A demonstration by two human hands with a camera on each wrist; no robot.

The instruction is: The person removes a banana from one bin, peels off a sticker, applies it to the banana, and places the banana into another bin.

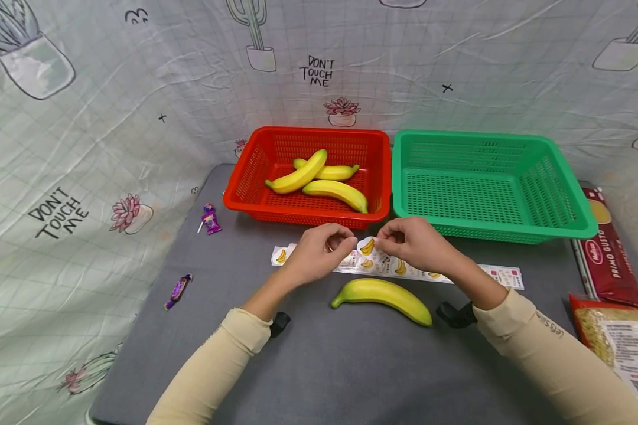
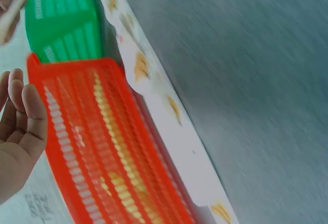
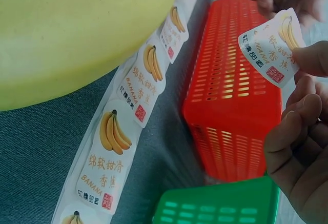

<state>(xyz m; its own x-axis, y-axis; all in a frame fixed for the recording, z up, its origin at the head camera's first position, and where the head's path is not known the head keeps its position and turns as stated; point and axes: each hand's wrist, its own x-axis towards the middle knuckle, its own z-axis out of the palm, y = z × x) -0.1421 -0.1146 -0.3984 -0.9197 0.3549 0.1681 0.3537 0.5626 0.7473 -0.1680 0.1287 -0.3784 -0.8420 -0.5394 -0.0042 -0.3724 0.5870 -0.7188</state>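
Note:
A banana sticker [image 1: 367, 245] is pinched between the thumb and fingers of my right hand [image 1: 421, 247]. In the right wrist view this peeled label [image 3: 274, 49] is raised, curved and printed with bananas and lettering. My left hand [image 1: 318, 252] hovers just left of it, fingers loosely bent and holding nothing; the left wrist view also shows these fingers [image 2: 35, 114] apart from anything. Beneath both hands stretches a strip of banana stickers [image 1: 502, 276], partly covered by them. One yellow banana [image 1: 385, 294] lies on the table in front of the strip.
Behind my hands stands a red basket [image 1: 319, 216] with three bananas in it. A green basket [image 1: 494, 229] adjoins it on the right. Two purple-wrapped candies [image 1: 211, 219] lie at the left. A red packet [image 1: 608, 254] and a bag of grain [image 1: 617, 336] line the right edge.

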